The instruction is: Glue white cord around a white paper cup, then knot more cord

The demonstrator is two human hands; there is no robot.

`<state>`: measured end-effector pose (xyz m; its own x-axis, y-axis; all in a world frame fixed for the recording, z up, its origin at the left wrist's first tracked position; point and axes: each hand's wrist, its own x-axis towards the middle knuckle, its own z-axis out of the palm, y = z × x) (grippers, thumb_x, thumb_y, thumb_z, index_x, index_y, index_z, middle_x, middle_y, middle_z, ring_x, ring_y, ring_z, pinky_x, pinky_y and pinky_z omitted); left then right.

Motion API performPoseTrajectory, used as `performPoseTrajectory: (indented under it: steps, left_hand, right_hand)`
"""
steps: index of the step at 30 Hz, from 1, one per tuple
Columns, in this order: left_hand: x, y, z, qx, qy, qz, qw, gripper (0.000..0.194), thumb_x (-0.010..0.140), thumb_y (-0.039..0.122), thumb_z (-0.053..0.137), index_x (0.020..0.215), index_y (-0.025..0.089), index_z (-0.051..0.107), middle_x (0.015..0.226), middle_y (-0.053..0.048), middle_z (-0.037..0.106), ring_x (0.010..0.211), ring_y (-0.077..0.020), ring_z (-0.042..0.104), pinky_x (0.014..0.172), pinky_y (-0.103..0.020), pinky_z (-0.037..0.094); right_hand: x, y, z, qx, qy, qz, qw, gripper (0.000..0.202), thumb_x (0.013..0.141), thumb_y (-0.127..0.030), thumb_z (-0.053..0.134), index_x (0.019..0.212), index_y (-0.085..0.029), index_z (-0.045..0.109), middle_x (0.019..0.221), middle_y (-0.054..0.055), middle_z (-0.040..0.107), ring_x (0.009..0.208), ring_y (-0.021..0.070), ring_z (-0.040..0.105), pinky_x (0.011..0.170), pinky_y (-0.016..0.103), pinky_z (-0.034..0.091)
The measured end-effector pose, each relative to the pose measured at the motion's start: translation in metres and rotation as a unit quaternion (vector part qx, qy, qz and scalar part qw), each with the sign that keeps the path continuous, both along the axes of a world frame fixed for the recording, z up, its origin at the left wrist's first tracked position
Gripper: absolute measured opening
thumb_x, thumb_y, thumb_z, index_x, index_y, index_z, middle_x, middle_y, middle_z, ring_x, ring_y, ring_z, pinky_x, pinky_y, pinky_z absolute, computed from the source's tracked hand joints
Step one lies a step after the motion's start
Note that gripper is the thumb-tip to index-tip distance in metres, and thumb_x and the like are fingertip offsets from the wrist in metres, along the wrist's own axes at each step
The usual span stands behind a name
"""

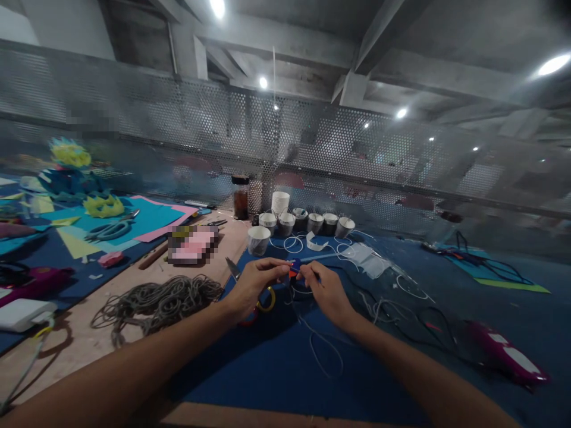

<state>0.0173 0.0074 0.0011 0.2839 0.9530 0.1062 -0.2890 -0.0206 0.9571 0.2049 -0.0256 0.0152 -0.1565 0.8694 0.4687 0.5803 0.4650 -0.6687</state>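
In the middle of the view, my left hand [256,284] and my right hand [329,290] meet above the blue mat. Both are closed, with fingertips pinched on a small blue and orange piece [295,267]; its exact kind is too small to make out. A thin grey cord [328,371] trails below the fingers and loops onto the mat. Partly hidden beneath my left hand lie scissors with a yellow handle ring [267,300] and a bare blade [232,269]. Left of that hand, a tangled heap of grey cord [163,306] rests on the pinkish board.
Several paper cups [286,224] stand in a row behind the hands, near a dark-lidded jar [241,198]. A magenta tool [508,352] lies at right with its cable. Coloured sheets and blue-handled scissors [111,227] lie left. A perforated metal screen [312,137] rises behind.
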Motion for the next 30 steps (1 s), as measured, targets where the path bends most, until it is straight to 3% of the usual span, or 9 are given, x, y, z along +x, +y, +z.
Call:
performPoseTrajectory:
  steps: [3,12,20,30]
  left_hand:
    - [0.0012,-0.0002,0.0003,0.001,-0.002,0.000,1.000,0.024,0.067,0.030,0.083,0.087,0.017,0.078,0.078,-0.005,0.073,0.066,-0.0116,0.059,0.068,-0.025,0.046]
    - [0.0012,-0.0012,-0.0006,-0.035,-0.019,-0.014,0.999,0.029,0.066,0.030,0.084,0.091,0.017,0.078,0.085,-0.006,0.075,0.073,-0.0127,0.063,0.072,-0.026,0.049]
    - [0.0017,-0.0031,0.0012,-0.028,-0.017,-0.009,0.999,0.029,0.066,0.031,0.085,0.090,0.016,0.077,0.086,-0.008,0.076,0.075,-0.0146,0.065,0.074,-0.027,0.050]
    - [0.0012,-0.0027,0.0013,-0.036,-0.023,-0.018,0.999,0.025,0.069,0.028,0.083,0.090,0.016,0.078,0.086,-0.007,0.074,0.076,-0.0130,0.063,0.073,-0.025,0.048]
  right_hand:
    - [-0.0001,0.0002,0.0005,-0.015,0.007,0.004,1.000,0.034,0.099,-0.040,0.044,0.080,-0.020,0.064,0.072,0.000,0.063,0.065,0.0149,0.057,0.063,0.027,0.040]
    - [-0.0002,-0.0014,0.0033,0.019,0.061,0.014,0.998,0.015,0.092,-0.033,0.057,0.087,-0.020,0.062,0.086,0.002,0.066,0.081,0.0169,0.061,0.077,0.028,0.047]
    - [0.0006,-0.0008,0.0034,-0.035,0.039,0.022,0.998,0.035,0.098,-0.042,0.044,0.081,-0.020,0.065,0.073,0.000,0.064,0.070,0.0156,0.060,0.067,0.026,0.043]
    - [-0.0009,-0.0026,0.0034,0.018,0.054,0.023,0.998,0.016,0.093,-0.031,0.056,0.085,-0.020,0.063,0.084,0.001,0.064,0.080,0.0167,0.060,0.076,0.027,0.045]
